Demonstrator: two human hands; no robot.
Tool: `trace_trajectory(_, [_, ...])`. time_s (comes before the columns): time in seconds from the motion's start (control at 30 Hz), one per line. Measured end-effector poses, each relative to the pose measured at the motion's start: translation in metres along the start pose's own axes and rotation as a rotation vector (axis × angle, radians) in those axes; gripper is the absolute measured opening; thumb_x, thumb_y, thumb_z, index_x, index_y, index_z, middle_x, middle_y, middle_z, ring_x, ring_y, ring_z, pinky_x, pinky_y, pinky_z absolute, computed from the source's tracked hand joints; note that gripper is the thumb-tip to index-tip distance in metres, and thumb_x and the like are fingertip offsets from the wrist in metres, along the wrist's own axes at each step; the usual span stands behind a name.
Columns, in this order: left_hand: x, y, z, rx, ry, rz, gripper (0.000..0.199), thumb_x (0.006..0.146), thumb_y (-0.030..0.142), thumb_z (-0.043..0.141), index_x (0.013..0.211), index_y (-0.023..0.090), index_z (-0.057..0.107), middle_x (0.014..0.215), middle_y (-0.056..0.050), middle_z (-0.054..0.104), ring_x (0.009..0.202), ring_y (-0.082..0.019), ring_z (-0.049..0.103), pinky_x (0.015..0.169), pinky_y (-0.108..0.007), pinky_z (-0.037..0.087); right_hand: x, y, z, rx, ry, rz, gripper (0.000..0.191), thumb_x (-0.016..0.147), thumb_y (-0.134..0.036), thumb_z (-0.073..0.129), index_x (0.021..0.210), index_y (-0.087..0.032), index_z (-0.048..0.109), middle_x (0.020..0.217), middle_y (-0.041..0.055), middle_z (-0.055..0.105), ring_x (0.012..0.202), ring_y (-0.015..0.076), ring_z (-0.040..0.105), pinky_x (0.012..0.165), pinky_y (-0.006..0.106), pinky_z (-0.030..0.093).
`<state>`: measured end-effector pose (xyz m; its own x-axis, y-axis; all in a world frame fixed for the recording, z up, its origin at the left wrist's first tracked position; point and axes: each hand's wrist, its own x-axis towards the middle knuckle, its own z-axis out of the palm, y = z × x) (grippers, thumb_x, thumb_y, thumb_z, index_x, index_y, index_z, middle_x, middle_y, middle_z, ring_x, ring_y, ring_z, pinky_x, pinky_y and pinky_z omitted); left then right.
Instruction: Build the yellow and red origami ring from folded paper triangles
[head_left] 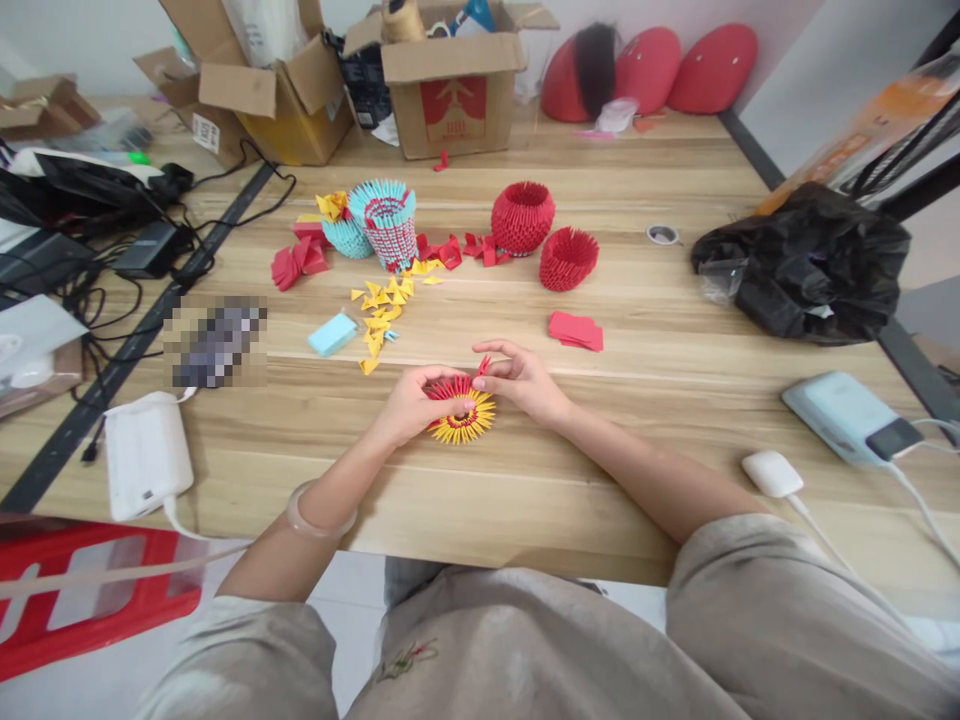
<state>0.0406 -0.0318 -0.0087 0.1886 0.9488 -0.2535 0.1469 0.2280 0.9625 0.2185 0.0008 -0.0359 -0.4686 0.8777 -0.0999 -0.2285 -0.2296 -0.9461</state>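
My left hand (416, 405) grips a round paper ring (463, 428) made of folded yellow and red pieces, its thumb laid across the middle. At the ring's upper right edge, my right hand (521, 382) pinches a small folded red paper piece (484, 367) between thumb and forefinger. Whether that piece touches the ring I cannot tell. Beyond my hands lie loose yellow folded pieces (386, 300), a stack of light blue paper slips (332, 334) and a stack of red paper slips (576, 331).
Farther back stand a blue-and-red paper vase (386, 225), a red paper bowl (523, 218) and a smaller red one (569, 259). Cardboard boxes (457, 95) line the wall. A black plastic bag (817, 265) sits at right; a white power bank (148, 455) at left.
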Motion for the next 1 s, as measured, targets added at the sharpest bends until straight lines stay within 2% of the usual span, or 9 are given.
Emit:
trace_trajectory(0.1, [-0.0005, 0.0012, 0.0003, 0.006, -0.005, 0.005, 0.053, 0.047, 0.028, 0.085, 0.095, 0.012, 0.069, 0.092, -0.008, 0.073, 0.08, -0.021, 0.067, 0.078, -0.034, 0.053, 0.0003, -0.0023, 0.001, 0.02, -0.002, 0.013, 0.028, 0.058, -0.029, 0.079, 0.076, -0.016, 0.062, 0.068, -0.0023, 0.065, 0.065, 0.0091, 0.059, 0.068, 0.025, 0.048])
trace_trajectory(0.17, [-0.0007, 0.001, 0.0011, 0.017, 0.013, 0.001, 0.052, 0.047, 0.029, 0.085, 0.093, 0.011, 0.069, 0.09, -0.009, 0.073, 0.08, -0.022, 0.067, 0.078, -0.035, 0.053, 0.0002, -0.0037, 0.0015, 0.025, -0.021, 0.029, 0.025, 0.057, -0.029, 0.08, 0.069, -0.015, 0.063, 0.068, -0.0017, 0.065, 0.065, 0.0094, 0.059, 0.071, 0.026, 0.048])
trace_trajectory(0.27, [-0.0005, -0.0011, 0.0028, 0.024, 0.035, 0.001, 0.05, 0.046, 0.03, 0.085, 0.09, 0.011, 0.07, 0.086, -0.009, 0.073, 0.078, -0.022, 0.068, 0.077, -0.036, 0.054, -0.0007, -0.0043, 0.0021, 0.019, -0.034, 0.038, 0.025, 0.056, -0.029, 0.081, 0.069, -0.015, 0.064, 0.067, -0.0016, 0.065, 0.065, 0.0101, 0.059, 0.071, 0.028, 0.049])
trace_trajectory(0.5, [0.0, -0.004, 0.0044, -0.029, 0.06, 0.048, 0.049, 0.046, 0.03, 0.085, 0.089, 0.011, 0.071, 0.088, -0.009, 0.073, 0.08, -0.023, 0.068, 0.079, -0.036, 0.054, -0.0052, -0.0019, 0.0068, -0.033, 0.009, -0.09, 0.024, 0.056, -0.031, 0.08, 0.067, -0.016, 0.065, 0.068, 0.0002, 0.066, 0.065, 0.0117, 0.059, 0.067, 0.029, 0.051])
trace_trajectory(0.73, [0.001, -0.0006, 0.0033, -0.056, 0.047, 0.044, 0.04, 0.053, 0.035, 0.082, 0.084, 0.012, 0.07, 0.086, -0.008, 0.073, 0.075, -0.019, 0.067, 0.074, -0.032, 0.053, -0.002, 0.0011, 0.0054, 0.044, 0.012, -0.042, 0.021, 0.055, -0.028, 0.08, 0.068, -0.016, 0.069, 0.076, 0.0004, 0.069, 0.072, 0.0123, 0.061, 0.077, 0.03, 0.05])
trace_trajectory(0.9, [0.0007, 0.0005, 0.0021, -0.029, 0.066, 0.035, 0.039, 0.053, 0.034, 0.082, 0.082, 0.012, 0.069, 0.079, -0.006, 0.072, 0.071, -0.018, 0.066, 0.072, -0.031, 0.053, -0.0003, 0.0026, 0.0073, 0.103, 0.094, -0.023, 0.022, 0.056, -0.029, 0.08, 0.069, -0.017, 0.068, 0.078, 0.0004, 0.068, 0.07, 0.0109, 0.06, 0.074, 0.029, 0.05])
trace_trajectory(1.0, [0.0011, -0.0009, 0.0015, 0.008, 0.072, 0.007, 0.038, 0.053, 0.034, 0.081, 0.081, 0.012, 0.068, 0.074, -0.004, 0.07, 0.067, -0.017, 0.065, 0.069, -0.03, 0.052, 0.0017, -0.0005, 0.0037, 0.093, 0.169, -0.089, 0.02, 0.057, -0.028, 0.08, 0.067, -0.016, 0.066, 0.082, 0.0008, 0.068, 0.066, 0.0088, 0.058, 0.066, 0.024, 0.048])
